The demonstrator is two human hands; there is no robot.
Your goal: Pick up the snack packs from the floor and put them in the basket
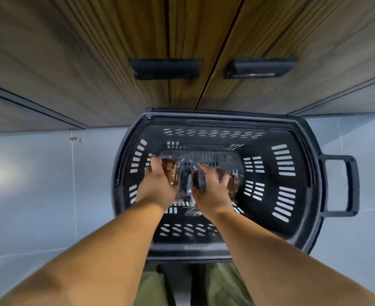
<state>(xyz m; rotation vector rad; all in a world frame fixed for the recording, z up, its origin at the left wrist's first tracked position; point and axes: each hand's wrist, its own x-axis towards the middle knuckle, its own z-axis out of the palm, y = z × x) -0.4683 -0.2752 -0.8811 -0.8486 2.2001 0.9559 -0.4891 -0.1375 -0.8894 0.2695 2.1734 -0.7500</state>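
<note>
Snack packs [170,173]: brown, clear-wrapped, probably light, crinkly and slippery; held low inside the slotted basket [292,133], left hand [157,186] and right hand [213,193] both clasping them; best gripped mid-body, not by loose film.

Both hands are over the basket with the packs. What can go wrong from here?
1. The left hand and right hand together grip a bunch of snack packs in glossy clear wrapping. If one hand lets go first, the bunch might swing or a pack might slip, though they hang over the inside of the basket.
2. The basket walls have slots close to the right hand, so a wrapper corner could catch there on release.
</note>
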